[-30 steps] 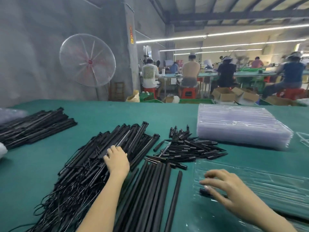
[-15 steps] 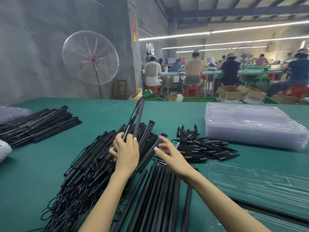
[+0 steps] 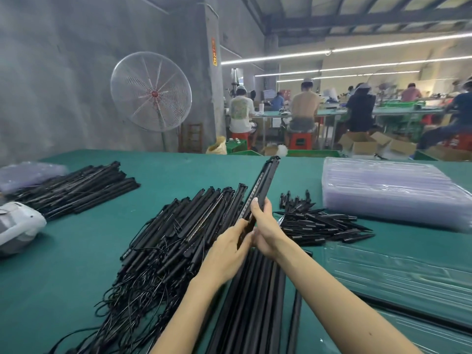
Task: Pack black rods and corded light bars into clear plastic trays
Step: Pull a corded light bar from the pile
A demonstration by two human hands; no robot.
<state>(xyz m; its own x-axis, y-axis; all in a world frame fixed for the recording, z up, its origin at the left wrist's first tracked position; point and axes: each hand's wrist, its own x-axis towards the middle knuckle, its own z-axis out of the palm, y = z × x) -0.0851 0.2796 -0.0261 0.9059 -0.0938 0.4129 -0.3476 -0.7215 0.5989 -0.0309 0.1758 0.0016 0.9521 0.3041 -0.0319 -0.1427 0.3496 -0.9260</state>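
Both of my hands are on one corded light bar (image 3: 265,180): my left hand (image 3: 229,249) has its grip curled round the near end and my right hand (image 3: 265,228) pinches the bar just above it, thumb laid along the edge, so the bar stands tilted up and away from me over the heap of corded light bars (image 3: 178,233) it belongs to. As I judge it, the step is to free this bar and carry it right to the open clear tray (image 3: 398,272) lying near my right forearm. To do that well I should lift slowly and watch the cord, since the loose black cords (image 3: 132,297) below are tangled and could drag neighbours along; then keep the bar level and seat it along a tray channel. Under my wrists lies a row of plain black rods (image 3: 255,302), touching one another, and just right of my hands a scatter of short black spikes (image 3: 319,223). Farther right sits a stack of clear trays (image 3: 393,192), and far left another bundle of bars (image 3: 74,187) beside a white object (image 3: 18,223). All rest on the green worktop (image 3: 76,264). Beyond it stands a pedestal fan (image 3: 151,92) against a grey wall, and other workers sit at long benches under strip lights.
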